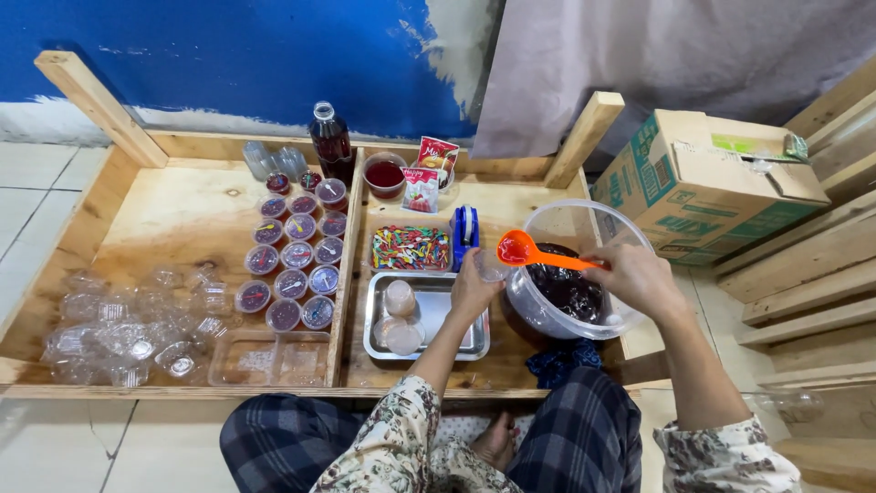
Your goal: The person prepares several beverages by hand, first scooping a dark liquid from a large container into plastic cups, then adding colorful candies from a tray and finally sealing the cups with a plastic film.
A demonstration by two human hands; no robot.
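My right hand grips the handle of an orange plastic ladle, its scoop full of dark red jelly, held over the rim of a clear plastic bowl of dark jelly. My left hand holds a small clear plastic cup just under the scoop. Below the left hand lies a steel tray with three cups of pale filling.
Rows of lidded filled cups stand on the wooden tray. Empty clear cups and lids lie at left. At the back are a dark bottle, a red-liquid cup, sachets and coloured candy. A cardboard box stands right.
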